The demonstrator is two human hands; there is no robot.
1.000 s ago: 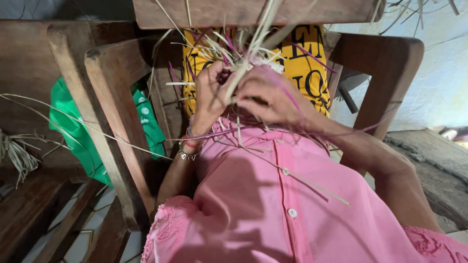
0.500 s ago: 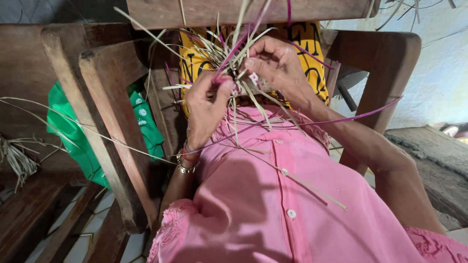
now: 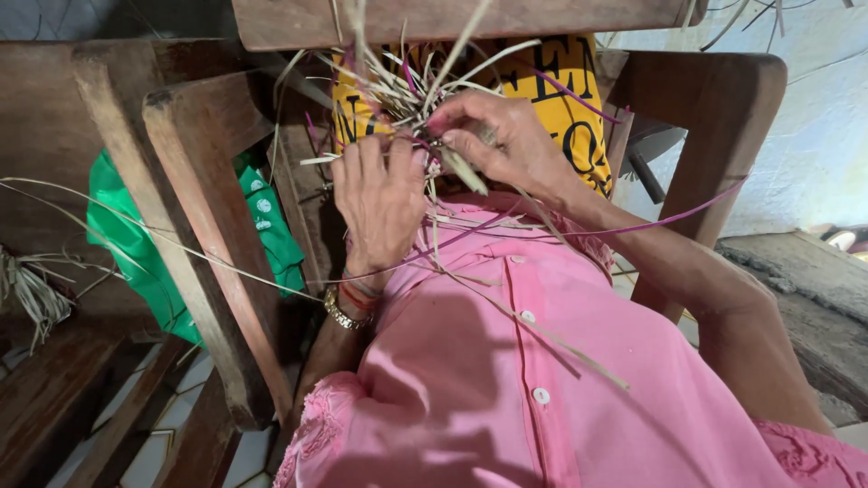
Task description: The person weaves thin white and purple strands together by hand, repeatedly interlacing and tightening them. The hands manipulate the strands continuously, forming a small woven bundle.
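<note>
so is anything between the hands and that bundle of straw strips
Nothing visible. The left hand lies flat against the straw strips, and the right hand pinches some between its fingers. Both are in direct contact, in front of the yellow cloth.

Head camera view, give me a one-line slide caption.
Left hand and right hand work a bundle of straw strips above a pink shirt.

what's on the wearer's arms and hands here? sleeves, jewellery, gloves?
No gloves on either hand. The left hand has a gold-coloured link bracelet at the wrist, with thin band bracelets just above it, one reddish. The right hand and its forearm are bare. The pink button-front shirt has short sleeves with embroidered hems.
</note>
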